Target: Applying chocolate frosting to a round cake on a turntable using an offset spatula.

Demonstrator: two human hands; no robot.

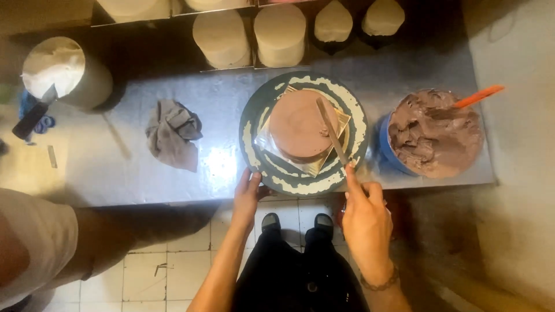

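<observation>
One round cake (pixel 298 124), smooth brown frosting, w/ spatula (pixel 330 130) atop.

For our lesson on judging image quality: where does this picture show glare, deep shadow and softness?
Head view: glare flares on the shiny metal worktop beside the round dark turntable; deep shadow hides the back row behind the white frosted cakes; the whole frame is soft, with the right hand slightly blurred.

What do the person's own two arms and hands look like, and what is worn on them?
Both forearms are bare, with no sleeves in view. The left hand wears nothing visible. The right hand has a dark beaded bracelet around the wrist. No gloves on either.
</observation>
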